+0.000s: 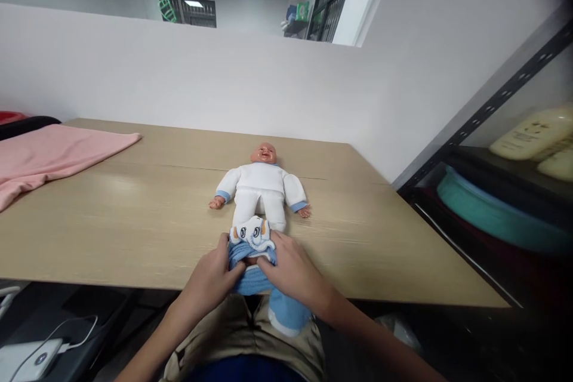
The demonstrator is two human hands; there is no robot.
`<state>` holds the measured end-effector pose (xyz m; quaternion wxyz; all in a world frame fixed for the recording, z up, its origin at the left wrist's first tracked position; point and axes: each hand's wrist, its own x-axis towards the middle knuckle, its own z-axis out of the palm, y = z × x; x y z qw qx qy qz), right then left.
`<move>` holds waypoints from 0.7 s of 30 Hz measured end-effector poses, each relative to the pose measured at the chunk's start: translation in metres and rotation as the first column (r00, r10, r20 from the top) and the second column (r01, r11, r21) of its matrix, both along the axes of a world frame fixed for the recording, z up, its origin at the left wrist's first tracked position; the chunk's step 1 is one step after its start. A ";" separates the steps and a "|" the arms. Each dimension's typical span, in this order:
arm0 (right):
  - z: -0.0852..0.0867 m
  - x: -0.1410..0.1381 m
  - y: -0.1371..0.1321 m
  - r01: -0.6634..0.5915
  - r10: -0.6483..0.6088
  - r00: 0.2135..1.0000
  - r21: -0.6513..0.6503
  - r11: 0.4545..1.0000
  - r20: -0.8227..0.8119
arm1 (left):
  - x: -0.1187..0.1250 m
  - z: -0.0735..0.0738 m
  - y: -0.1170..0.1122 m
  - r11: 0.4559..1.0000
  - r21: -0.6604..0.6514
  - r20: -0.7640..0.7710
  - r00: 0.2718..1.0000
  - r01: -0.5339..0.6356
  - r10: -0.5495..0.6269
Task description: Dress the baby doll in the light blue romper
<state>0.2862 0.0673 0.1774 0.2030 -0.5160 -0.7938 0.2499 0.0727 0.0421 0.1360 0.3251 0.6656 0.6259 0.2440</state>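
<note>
Fingers (pixel 222 245) of left hand (pixel 213 274) and right hand (pixel 292 264) curled nearly closed, gripping bunched blue garment (pixel 253 280).

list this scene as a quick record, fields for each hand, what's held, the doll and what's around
left hand: gripping the blue garment by its left side
right hand: gripping its right side
garment detail: white animal face, orange in the ears
doll: on its back, arms spread, white outfit, blue cuffs; feet hidden
table: light wood tone
far left: pink cloth
far right: teal basin, pale yellow bottles
</note>
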 end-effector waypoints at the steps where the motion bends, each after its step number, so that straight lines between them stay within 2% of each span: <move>1: -0.001 0.000 0.001 -0.007 0.007 1.000 -0.006 1.000 0.010 | 0.000 -0.002 0.002 1.000 -0.004 0.005 1.000 -0.002 0.002; 7: -0.005 -0.001 0.017 -0.041 0.041 0.999 0.012 0.999 0.000 | 0.001 -0.012 0.021 1.000 0.027 0.036 0.999 -0.015 0.014; 14: -0.013 0.003 0.048 -0.013 0.013 1.000 0.056 0.998 -0.002 | 0.007 -0.008 0.047 1.000 0.011 0.116 0.993 -0.019 0.018; 17: -0.009 0.004 0.049 -0.015 0.015 1.000 0.054 0.998 -0.001 | 0.006 -0.005 0.048 1.000 0.010 0.181 0.983 0.001 -0.003; 21: -0.002 0.006 0.034 -0.007 0.009 0.999 -0.028 1.000 0.039 | 0.000 -0.002 0.037 1.000 0.006 0.292 0.956 0.023 -0.024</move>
